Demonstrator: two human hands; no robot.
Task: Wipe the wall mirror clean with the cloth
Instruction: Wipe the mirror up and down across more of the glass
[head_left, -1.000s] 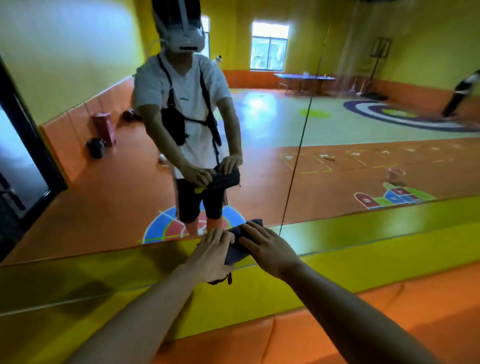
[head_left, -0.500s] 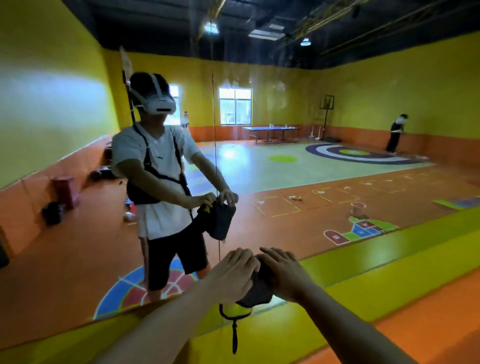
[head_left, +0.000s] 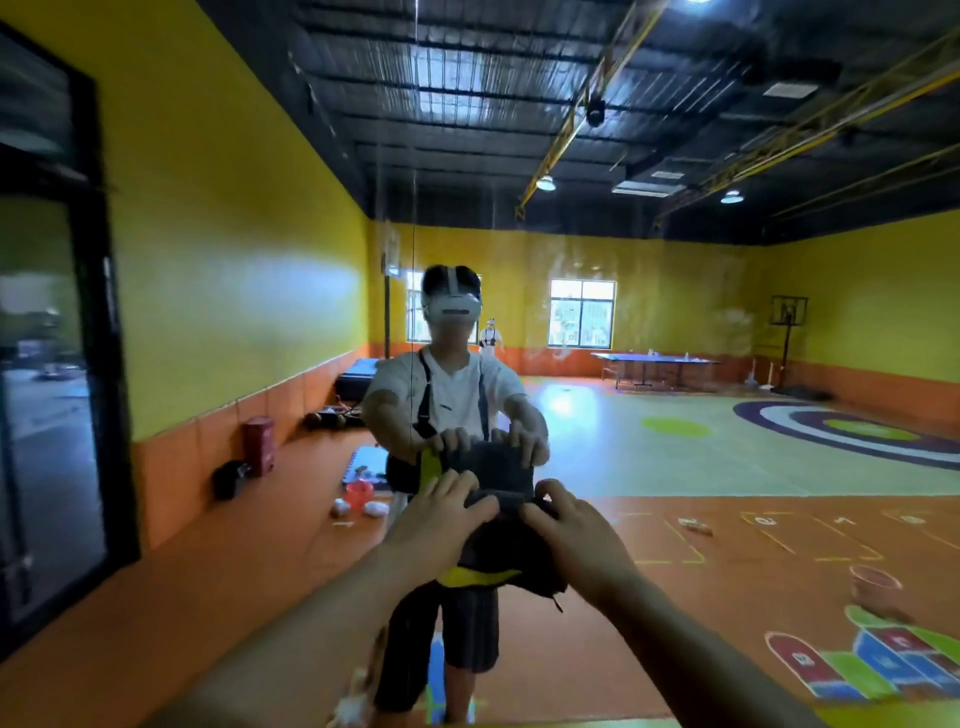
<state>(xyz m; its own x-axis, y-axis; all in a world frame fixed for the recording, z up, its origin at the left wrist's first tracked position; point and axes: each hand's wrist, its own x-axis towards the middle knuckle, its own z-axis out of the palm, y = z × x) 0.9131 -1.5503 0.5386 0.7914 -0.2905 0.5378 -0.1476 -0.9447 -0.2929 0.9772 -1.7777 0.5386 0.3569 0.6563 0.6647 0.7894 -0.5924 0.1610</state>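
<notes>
Head view: both hands hold the cloth (head_left: 497, 546) up in front of the mirror (head_left: 727, 467), which fills nearly the whole view. The left hand (head_left: 441, 512) has its fingers curled over the cloth's upper left edge. The right hand (head_left: 576, 535) pinches the upper right edge between thumb and fingers. Neither hand is loose or empty.

The likely trouble is that the cloth is bunched, with a yellow fold (head_left: 478, 576) and a short cord (head_left: 557, 604) hanging below the hands. A crumpled pad would probably touch the glass only in patches and leave streaks, and the cord could drag across wiped glass. Gripped only along its top edge, the cloth might also slip or fold over once it is pressed and swept. Hazy smears (head_left: 576, 260) show high on the glass, so a wipe kept at hand height would miss them.

Most of the cloth hangs below and between the two hands, and only its top strip is under the fingers. Its upper edge sits right by its own reflection, but I cannot tell whether it touches the glass
</notes>
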